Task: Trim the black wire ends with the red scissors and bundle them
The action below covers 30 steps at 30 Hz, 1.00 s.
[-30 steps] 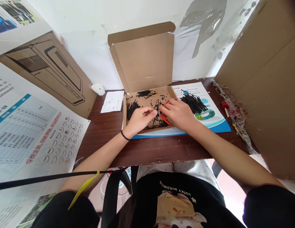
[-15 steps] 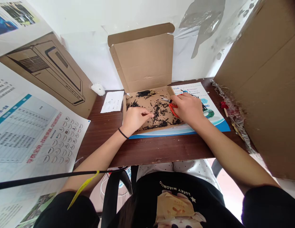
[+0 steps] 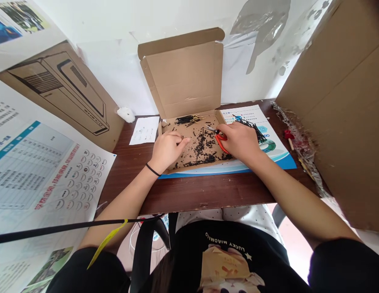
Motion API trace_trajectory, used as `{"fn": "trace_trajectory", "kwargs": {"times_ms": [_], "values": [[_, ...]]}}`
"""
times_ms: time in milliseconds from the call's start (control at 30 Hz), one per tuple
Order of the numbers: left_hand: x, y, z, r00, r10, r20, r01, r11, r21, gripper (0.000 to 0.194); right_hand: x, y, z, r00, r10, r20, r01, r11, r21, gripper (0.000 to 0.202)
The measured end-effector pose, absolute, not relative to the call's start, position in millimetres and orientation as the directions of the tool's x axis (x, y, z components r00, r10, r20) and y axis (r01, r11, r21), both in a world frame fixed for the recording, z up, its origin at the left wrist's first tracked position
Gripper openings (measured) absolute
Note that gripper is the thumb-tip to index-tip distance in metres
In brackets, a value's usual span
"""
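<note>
My right hand (image 3: 242, 140) is closed around red-handled scissors (image 3: 220, 140), their metal blades pointing left over an open cardboard box (image 3: 189, 83). Curled over the left side of the box is my left hand (image 3: 167, 148), thumb and fingers drawn together; whatever they hold, if anything, does not show. Between the hands, short black cut pieces (image 3: 209, 158) lie scattered on the box floor. At the back of the box rests a bundle of thin black sticks with gold-coloured ends (image 3: 189, 119). More black sticks (image 3: 258, 132) lie just beyond my right hand.
A blue-and-white printed sheet (image 3: 282, 156) lies under the box on the brown table (image 3: 189, 195). A small white paper (image 3: 145, 130) lies to the left. Large cardboard boxes (image 3: 338, 122) stand at both sides. A red-headed object (image 3: 288, 135) and crumpled plastic lie right.
My left hand has moved left and slightly up, away from the scissors, covering the sticks at the box's left side. My right hand, still holding the scissors, has shifted slightly, uncovering more black sticks.
</note>
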<state>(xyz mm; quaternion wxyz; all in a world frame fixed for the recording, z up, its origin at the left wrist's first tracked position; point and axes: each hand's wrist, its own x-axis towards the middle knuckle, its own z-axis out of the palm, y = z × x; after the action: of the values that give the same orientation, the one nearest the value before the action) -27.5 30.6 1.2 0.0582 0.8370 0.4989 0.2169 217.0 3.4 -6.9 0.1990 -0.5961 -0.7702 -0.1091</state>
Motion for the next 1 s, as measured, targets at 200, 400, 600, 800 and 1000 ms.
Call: {"fn": "trace_trajectory", "kwargs": {"times_ms": [200,400,600,800,1000], "values": [[-31.3,31.5,3.5,0.369,0.899,0.235,0.897,-0.411,0.164,0.017,214.9,1.8,-5.9,-0.189,0.891,0.414,0.966,0.244,-0.082,0.027],[-27.7,27.4,1.3,0.383,0.907,0.172,0.920,-0.392,0.015,0.021,213.4,1.8,-6.1,-0.187,0.896,0.403,0.964,0.247,-0.102,0.025],[-27.1,25.7,2.7,0.369,0.915,0.165,0.928,-0.373,-0.007,0.027,211.2,1.0,-6.3,-0.183,0.912,0.368,0.965,0.237,-0.107,0.028],[-30.6,30.3,6.1,0.319,0.902,0.291,0.895,-0.388,0.221,0.022,209.2,0.3,-6.5,-0.165,0.927,0.336,0.955,0.235,-0.179,0.030],[-22.3,21.5,16.6,0.376,0.926,-0.034,0.586,-0.209,0.783,0.020,202.0,7.8,-9.1,-0.036,0.953,0.301,0.621,0.258,-0.740,0.035]]}}
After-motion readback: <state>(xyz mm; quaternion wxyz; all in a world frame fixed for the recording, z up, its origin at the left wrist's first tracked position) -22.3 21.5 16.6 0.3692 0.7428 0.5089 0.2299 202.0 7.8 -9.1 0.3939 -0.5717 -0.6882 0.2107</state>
